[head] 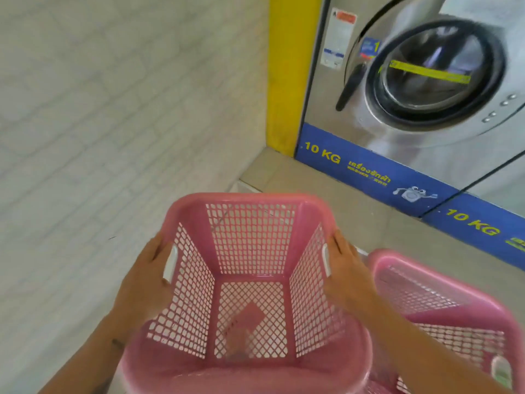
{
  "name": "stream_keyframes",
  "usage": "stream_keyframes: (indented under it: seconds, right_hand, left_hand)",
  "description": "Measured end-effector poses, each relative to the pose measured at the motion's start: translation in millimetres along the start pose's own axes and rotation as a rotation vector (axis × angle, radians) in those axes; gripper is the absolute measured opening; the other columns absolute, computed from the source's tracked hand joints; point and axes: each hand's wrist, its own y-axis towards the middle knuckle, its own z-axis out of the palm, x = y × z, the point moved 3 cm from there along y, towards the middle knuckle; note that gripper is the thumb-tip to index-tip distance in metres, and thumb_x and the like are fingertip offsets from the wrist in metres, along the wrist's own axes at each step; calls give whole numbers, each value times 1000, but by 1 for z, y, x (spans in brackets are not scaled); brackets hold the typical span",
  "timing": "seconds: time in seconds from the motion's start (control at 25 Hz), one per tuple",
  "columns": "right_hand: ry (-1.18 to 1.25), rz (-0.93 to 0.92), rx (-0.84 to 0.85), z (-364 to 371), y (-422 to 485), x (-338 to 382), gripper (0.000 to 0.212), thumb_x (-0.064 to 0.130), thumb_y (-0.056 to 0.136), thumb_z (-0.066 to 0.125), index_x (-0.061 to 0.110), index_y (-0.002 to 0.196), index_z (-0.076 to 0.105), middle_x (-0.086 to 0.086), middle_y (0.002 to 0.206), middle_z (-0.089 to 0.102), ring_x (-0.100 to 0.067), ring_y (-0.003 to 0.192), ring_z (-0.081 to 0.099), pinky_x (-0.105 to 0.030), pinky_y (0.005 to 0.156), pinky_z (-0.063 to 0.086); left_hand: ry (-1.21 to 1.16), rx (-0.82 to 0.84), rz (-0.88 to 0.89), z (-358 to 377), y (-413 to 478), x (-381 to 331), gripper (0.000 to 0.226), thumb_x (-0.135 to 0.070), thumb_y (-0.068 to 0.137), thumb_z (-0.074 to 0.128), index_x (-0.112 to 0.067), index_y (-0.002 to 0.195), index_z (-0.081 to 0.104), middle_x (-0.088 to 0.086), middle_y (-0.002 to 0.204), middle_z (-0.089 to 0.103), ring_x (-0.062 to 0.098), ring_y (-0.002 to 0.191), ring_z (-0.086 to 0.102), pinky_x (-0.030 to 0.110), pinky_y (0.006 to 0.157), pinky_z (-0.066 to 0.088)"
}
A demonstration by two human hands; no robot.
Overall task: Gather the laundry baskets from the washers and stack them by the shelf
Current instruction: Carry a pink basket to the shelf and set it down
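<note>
The washer (pixel 426 81) at the far right carries a blue strip (pixel 369 172) along its foot that reads "10 KG" in yellow, followed by Thai script and smaller blurred words. A cartoon washing machine is drawn at the strip's right end. A second "10 KG" (pixel 473 223) follows on the next panel, nearer and to the right. On the steel front, left of the round door, are a white warning sticker (pixel 338 38), too blurred to read, and a small blue sticker (pixel 369 48) with a yellow "1". A yellow band (pixel 429 72) crosses the door glass; its print is illegible.

The pink basket (pixel 244 268) is in the near centre, open side up, in front of the beige step (pixel 326 200) under the washers. The left hand (pixel 147 274) grasps its left rim beside a white handle slot, and the right hand (pixel 346 271) grasps the right rim the same way. A second pink basket (pixel 443 302) lies just beside it on the right, under the right forearm. A yellow pillar (pixel 287 75) edges the washer's left side. White tiles (pixel 113 109) stretch wide to the left and beyond the basket.
</note>
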Motion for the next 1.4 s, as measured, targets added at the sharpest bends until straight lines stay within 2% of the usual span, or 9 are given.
stream_keyframes:
  seconds: [0.08,0.2,0.36,0.52,0.72,1.0,1.24,1.32,1.4]
  right_hand:
    - [60,-117,-40,-24,-36,7,95,0,67,61,6,149,13,-3,160,8,-28,138,28,-41,99,47]
    - [27,-259,-70,-57,-87,15,96,2,64,66,1,148,20,-13,158,17,-36,134,31,-44,105,40]
    - [-17,-402,-193,-105,-152,31,91,3,60,65,3,144,30,-9,154,28,-34,126,39,-45,99,44]
    - [-12,-491,-200,-119,-216,47,92,1,65,64,4,148,25,-7,157,21,-28,141,24,-40,109,36]
    - [-21,-521,-173,-118,-313,50,90,2,70,55,9,151,18,-1,161,10,-18,147,12,-38,115,30]
    - [-157,-580,-220,-104,-463,43,85,6,72,56,8,149,21,-2,159,15,-19,145,18,-37,115,30]
    - [-208,-662,-217,-93,-538,38,84,11,63,56,13,144,33,4,151,29,-18,132,38,-33,98,47]
    - [-227,-703,-226,-90,-555,39,73,11,64,56,10,136,41,1,144,36,-22,123,45,-31,88,46]
    - [-206,-748,-199,-83,-571,41,69,12,63,54,9,131,44,0,142,37,-24,125,46,-33,89,45]
  left_hand:
    - [-9,-97,-70,-33,-69,-7,84,-7,86,60,-22,155,16,-4,164,6,21,149,17,37,113,35]
    - [-23,-238,-107,-66,-163,-14,86,-16,86,64,-24,156,14,-3,164,11,24,147,24,40,110,41]
    - [-97,-391,-153,-96,-279,-17,89,-13,80,64,-25,155,17,-3,163,13,23,145,27,40,109,42]
    - [-82,-476,-246,-91,-371,-12,92,-18,80,68,-27,154,16,-6,163,12,20,144,28,36,106,43]
    - [-164,-513,-290,-70,-471,0,86,-11,79,61,-28,153,22,-10,163,12,18,142,32,36,104,47]
    - [-236,-568,-245,-42,-621,5,80,-3,76,57,-20,150,32,-6,159,23,22,134,43,34,96,48]
    - [-236,-548,-285,-20,-716,9,92,-3,71,56,-32,151,23,-14,150,32,15,108,55,28,70,55]
    - [-240,-549,-328,-8,-744,7,94,-4,69,57,-32,151,21,-14,151,30,15,110,54,28,70,55]
    - [-264,-568,-396,2,-772,5,93,-3,71,58,-31,151,21,-14,151,30,13,111,53,24,70,53]
